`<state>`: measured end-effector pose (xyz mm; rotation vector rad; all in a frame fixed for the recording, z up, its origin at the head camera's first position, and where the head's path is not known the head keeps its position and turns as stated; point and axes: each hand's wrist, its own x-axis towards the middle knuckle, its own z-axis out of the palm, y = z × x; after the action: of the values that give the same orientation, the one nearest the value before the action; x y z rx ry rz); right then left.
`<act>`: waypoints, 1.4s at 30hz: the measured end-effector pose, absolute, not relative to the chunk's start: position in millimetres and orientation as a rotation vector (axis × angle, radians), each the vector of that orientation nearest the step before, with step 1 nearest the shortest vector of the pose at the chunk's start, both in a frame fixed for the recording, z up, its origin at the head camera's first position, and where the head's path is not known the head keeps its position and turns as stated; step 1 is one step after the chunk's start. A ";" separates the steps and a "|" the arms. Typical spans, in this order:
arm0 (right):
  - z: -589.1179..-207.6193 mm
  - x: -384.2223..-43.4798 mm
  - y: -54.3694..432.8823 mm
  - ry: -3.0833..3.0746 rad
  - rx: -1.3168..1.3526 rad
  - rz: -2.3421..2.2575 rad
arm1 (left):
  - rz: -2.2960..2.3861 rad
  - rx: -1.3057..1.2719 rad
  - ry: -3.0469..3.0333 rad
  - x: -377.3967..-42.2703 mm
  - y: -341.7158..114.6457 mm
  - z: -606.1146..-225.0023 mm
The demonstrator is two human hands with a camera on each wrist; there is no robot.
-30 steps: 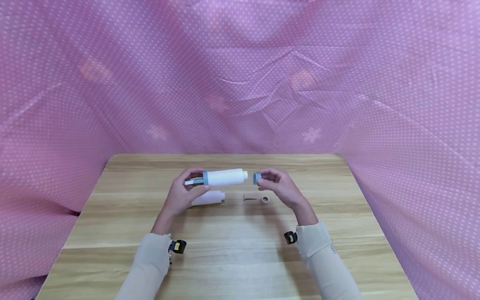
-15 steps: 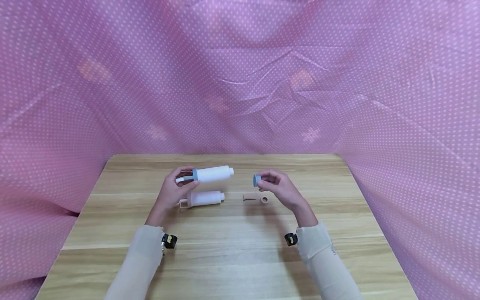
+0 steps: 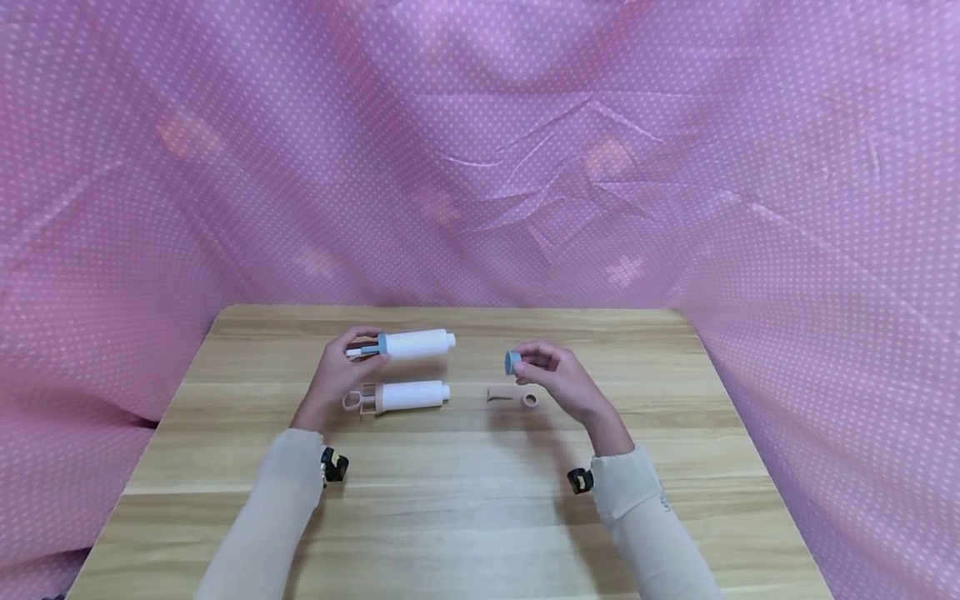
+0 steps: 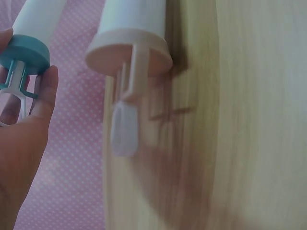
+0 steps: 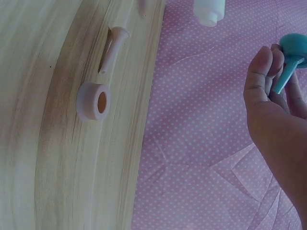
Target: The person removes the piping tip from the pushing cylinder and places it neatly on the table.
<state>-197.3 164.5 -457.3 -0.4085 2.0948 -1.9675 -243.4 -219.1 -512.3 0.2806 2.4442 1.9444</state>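
Observation:
My left hand (image 3: 335,367) grips a white syringe (image 3: 418,344) by its blue collar (image 4: 29,52), with the plunger handle between thumb and fingers. Its narrow white tip points right, and the barrel lies nearly level, low over the back of the table. In my right hand (image 3: 561,375), thumb and fingertips pinch a small blue cap (image 3: 512,362) with a thin spout (image 5: 287,74) toward the palm. The cap's open side faces left, apart from the syringe tip. A second white syringe (image 3: 411,395) with a pink collar and ring handle lies just in front of the first.
A pink flared nozzle (image 5: 113,48) and a pink ring cap (image 5: 86,102) lie on the wooden table (image 3: 465,500), below my right hand. Pink dotted cloth (image 3: 480,208) hangs behind the table and along both sides.
My left hand has carried the blue-collared syringe left and down, away from the blue cap, uncovering the pink syringe's handle. My right hand stays almost still.

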 end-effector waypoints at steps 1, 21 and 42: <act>-457.3 -196.9 164.5 2.092 -0.412 -1.968 | 1.935 0.266 2.447 -244.9 -219.7 -513.6; -458.1 -196.7 164.8 2.084 -0.396 -1.973 | 1.769 0.104 2.456 -264.2 -234.6 -526.3; -461.3 -198.9 165.5 2.077 -0.400 -1.947 | 1.837 0.067 2.336 -276.2 -230.8 -540.1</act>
<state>-198.9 165.5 -461.3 -0.3996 2.0767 -1.9468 -276.2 -230.8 -540.1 0.0670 2.3365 1.8370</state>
